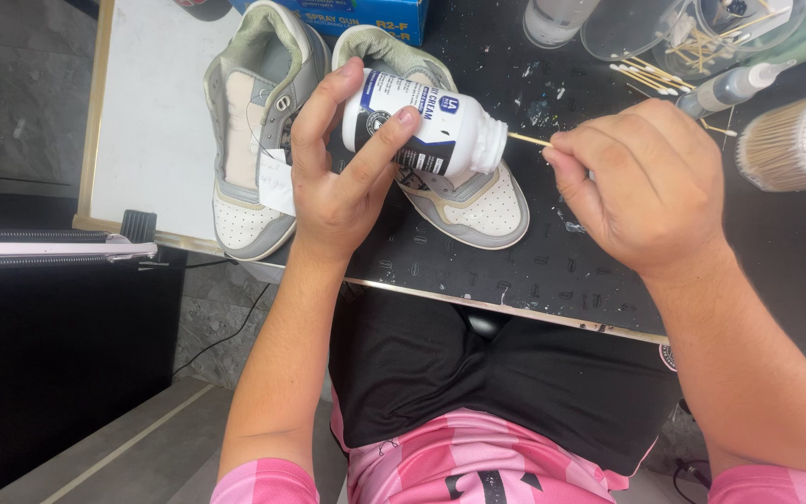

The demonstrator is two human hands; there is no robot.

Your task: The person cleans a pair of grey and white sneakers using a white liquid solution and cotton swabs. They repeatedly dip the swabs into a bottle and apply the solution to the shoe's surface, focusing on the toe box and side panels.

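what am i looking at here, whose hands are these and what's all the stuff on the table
There is no machine here. The single picture comes from a camera worn on a person's head, looking down at their own two bare hands and lap. The left hand holds a small white bottle tipped on its side, with its open mouth facing right. The right hand pinches a thin wooden stick whose tip is at the bottle's mouth. Under the hands, a pair of grey and white sneakers sits on a dark, paint-spattered work table. Further back are a bundle of cotton swabs, a squeeze bottle, clear containers and a blue box.
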